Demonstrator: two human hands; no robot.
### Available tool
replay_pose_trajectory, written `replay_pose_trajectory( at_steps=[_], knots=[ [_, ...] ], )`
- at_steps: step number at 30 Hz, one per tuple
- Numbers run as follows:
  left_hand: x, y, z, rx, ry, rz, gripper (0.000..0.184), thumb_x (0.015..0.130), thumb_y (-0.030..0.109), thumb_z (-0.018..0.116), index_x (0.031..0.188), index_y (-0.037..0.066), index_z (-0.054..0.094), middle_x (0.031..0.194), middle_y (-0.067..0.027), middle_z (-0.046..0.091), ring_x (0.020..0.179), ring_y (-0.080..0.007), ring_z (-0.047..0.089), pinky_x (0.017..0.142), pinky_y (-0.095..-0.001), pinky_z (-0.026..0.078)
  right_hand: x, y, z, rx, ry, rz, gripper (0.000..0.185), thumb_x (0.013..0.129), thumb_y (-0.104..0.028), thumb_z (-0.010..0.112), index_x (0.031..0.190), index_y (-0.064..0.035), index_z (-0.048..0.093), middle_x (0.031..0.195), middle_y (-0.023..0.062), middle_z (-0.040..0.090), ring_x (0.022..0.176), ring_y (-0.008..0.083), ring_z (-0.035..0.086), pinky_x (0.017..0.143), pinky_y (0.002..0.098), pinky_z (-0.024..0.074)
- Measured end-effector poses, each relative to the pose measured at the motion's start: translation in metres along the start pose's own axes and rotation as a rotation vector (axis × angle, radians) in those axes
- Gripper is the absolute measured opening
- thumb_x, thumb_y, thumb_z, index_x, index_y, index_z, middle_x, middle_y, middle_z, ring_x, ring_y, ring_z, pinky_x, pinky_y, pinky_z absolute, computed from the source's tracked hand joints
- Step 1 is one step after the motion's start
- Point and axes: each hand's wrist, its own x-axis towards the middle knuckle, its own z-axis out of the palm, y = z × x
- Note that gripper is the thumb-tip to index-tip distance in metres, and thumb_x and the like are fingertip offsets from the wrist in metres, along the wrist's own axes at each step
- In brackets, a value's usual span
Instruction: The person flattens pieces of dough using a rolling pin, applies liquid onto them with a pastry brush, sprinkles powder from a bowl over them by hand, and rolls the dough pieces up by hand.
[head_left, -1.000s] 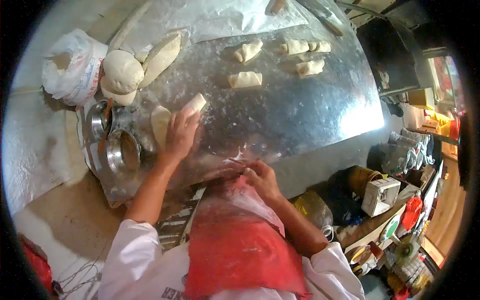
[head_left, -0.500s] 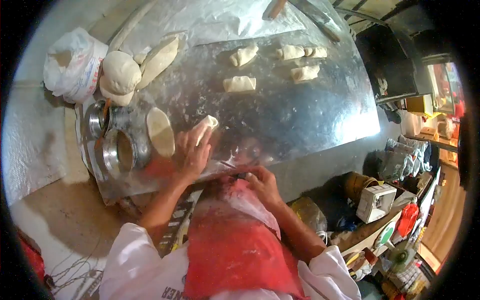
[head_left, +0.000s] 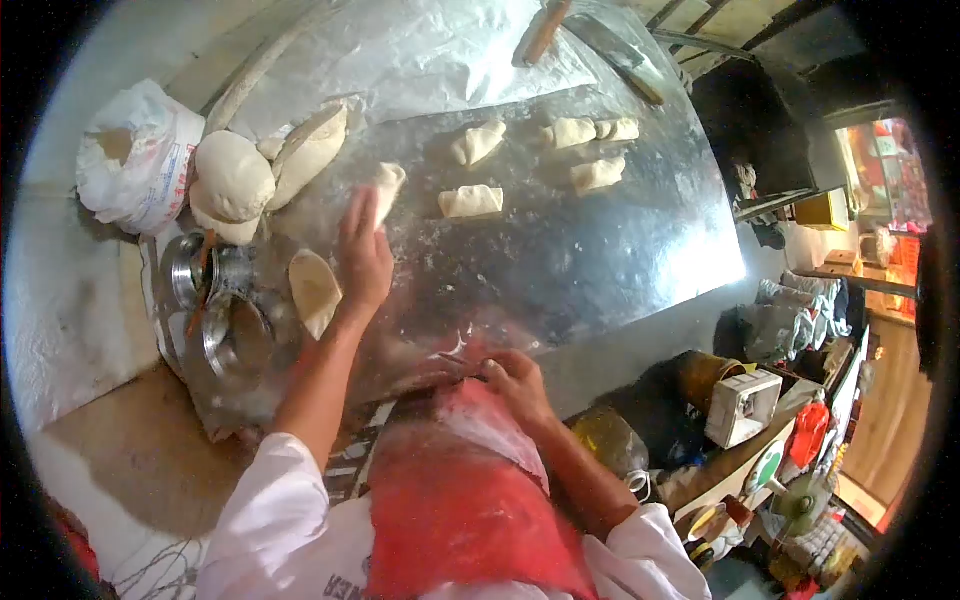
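My left hand (head_left: pixel 366 255) lies with outstretched fingers against a small rolled piece of dough (head_left: pixel 389 188) on the metal tabletop (head_left: pixel 560 260). Just left of that hand is a flat oval dough piece (head_left: pixel 314 292). At the table's front edge, by the red apron (head_left: pixel 470 510), my right hand (head_left: pixel 514 384) has its thumb and fingers pressed together; whatever is between them is too small to make out. Farther back sit several folded dough pieces, among them one roll (head_left: pixel 471 202) and another (head_left: pixel 598 175).
Back left are a large dough mound (head_left: pixel 234 178), a long dough piece (head_left: pixel 308 155) and a white bag (head_left: pixel 140 160). Two metal bowls (head_left: pixel 236 335) stand at the left edge. Plastic sheeting (head_left: pixel 440 60) and a wide blade (head_left: pixel 612 52) lie at the back. A white box (head_left: pixel 743 407) is at the right.
My left hand drew the dough roll nearer and then moved it away again, toward the back. The oval piece's lower end now looks pointed. My right hand stays at the table edge; the view has shifted slightly.
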Motion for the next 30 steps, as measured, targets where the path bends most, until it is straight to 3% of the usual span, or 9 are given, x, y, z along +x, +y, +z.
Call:
replay_pose_trajectory(
  at_steps=[1, 10, 12, 13, 15, 19, 25, 28, 30],
  knots=[
    [-0.006, -0.007, 0.003, 0.004, -0.193, -0.012, 0.054, 0.095, 0.0, 0.057, 0.148, 0.004, 0.049, 0.153, -0.0171, 0.049, 0.135, -0.0376, 0.052, 0.111, -0.0457, 0.043, 0.004, 0.001, 0.003, 0.009, -0.011, 0.03, 0.028, 0.103, -0.017, 0.063, 0.122, 0.0023, 0.065, 0.109, 0.012, 0.071, 0.094, 0.0174, 0.067, 0.077, 0.0326, 0.058],
    [0.041, -0.024, 0.017, -0.406, -0.089, -0.35, 0.042, 0.095, 0.009, 0.061, 0.137, 0.006, 0.061, 0.138, -0.0162, 0.061, 0.127, -0.037, 0.057, 0.108, -0.0431, 0.045, 0.015, -0.024, 0.061, -0.016, -0.107, 0.003, 0.032, 0.102, -0.019, 0.062, 0.124, 0.0043, 0.065, 0.114, 0.0134, 0.071, 0.1, 0.0197, 0.068, 0.087, 0.034, 0.0557],
    [0.046, -0.037, 0.016, -0.288, -0.066, 0.026, 0.041, 0.095, 0.012, 0.063, 0.136, 0.006, 0.062, 0.136, -0.0161, 0.063, 0.126, -0.037, 0.058, 0.108, -0.0434, 0.046, 0.022, -0.026, 0.081, -0.058, -0.15, -0.001, 0.033, 0.102, -0.021, 0.063, 0.122, 0.0046, 0.066, 0.114, 0.0151, 0.072, 0.101, 0.023, 0.069, 0.092, 0.037, 0.0554],
    [0.043, -0.046, 0.008, -0.279, -0.065, 0.016, 0.041, 0.095, 0.012, 0.063, 0.136, 0.006, 0.062, 0.136, -0.0161, 0.063, 0.126, -0.037, 0.058, 0.108, -0.0434, 0.046, 0.026, -0.027, 0.094, -0.084, -0.18, 0.034, 0.035, 0.102, -0.023, 0.063, 0.123, 0.0057, 0.065, 0.116, 0.0167, 0.072, 0.103, 0.0242, 0.068, 0.093, 0.0381, 0.0549],
    [0.042, -0.065, -0.007, -0.235, -0.368, 0.135, 0.04, 0.096, 0.013, 0.061, 0.136, 0.005, 0.062, 0.135, -0.0171, 0.063, 0.127, -0.0381, 0.057, 0.109, -0.0443, 0.045, 0.037, -0.02, 0.118, -0.115, -0.222, 0.065, 0.038, 0.101, -0.024, 0.062, 0.124, 0.0067, 0.065, 0.117, 0.0183, 0.071, 0.106, 0.0254, 0.068, 0.094, 0.0392, 0.0545],
    [0.043, -0.113, -0.078, -0.24, -0.561, -0.227, 0.038, 0.096, 0.02, 0.062, 0.131, 0.005, 0.065, 0.133, -0.0189, 0.064, 0.124, -0.0376, 0.06, 0.108, -0.0423, 0.046, 0.038, -0.024, 0.167, -0.026, -0.305, 0.129, 0.044, 0.1, -0.023, 0.065, 0.134, 0.0042, 0.058, 0.118, 0.019, 0.071, 0.103, 0.0253, 0.069, 0.09, 0.0377, 0.055],
    [0.008, -0.136, -0.12, -0.048, -0.752, -0.254, 0.028, 0.094, 0.016, 0.065, 0.117, 0.0, 0.066, 0.1, -0.0147, 0.066, 0.093, -0.03, 0.067, 0.086, -0.0422, 0.053, 0.034, -0.036, 0.229, 0.283, -0.045, 0.267, 0.05, 0.099, -0.019, 0.067, 0.142, 0.0006, 0.049, 0.114, 0.0165, 0.069, 0.086, 0.0175, 0.067, 0.07, 0.0321, 0.0545],
    [-0.005, -0.126, -0.123, -0.07, -0.917, -0.332, 0.027, 0.092, 0.016, 0.068, 0.113, 0.001, 0.066, 0.1, -0.0138, 0.066, 0.089, -0.0299, 0.066, 0.082, -0.0412, 0.053, 0.034, -0.047, 0.234, 0.345, 0.036, 0.298, 0.042, 0.099, -0.019, 0.068, 0.133, 0.0023, 0.056, 0.102, 0.0135, 0.07, 0.072, 0.0142, 0.064, 0.059, 0.0294, 0.0504],
    [-0.01, -0.12, -0.123, -0.053, -0.78, -0.314, 0.024, 0.09, 0.015, 0.068, 0.111, 0.002, 0.065, 0.099, -0.0136, 0.066, 0.089, -0.0304, 0.065, 0.082, -0.0418, 0.053, 0.041, -0.038, 0.232, 0.224, -0.123, 0.3, 0.031, 0.098, -0.018, 0.069, 0.119, 0.0042, 0.064, 0.085, 0.0091, 0.069, 0.061, 0.0134, 0.06, 0.054, 0.0293, 0.0478]
  ],
)
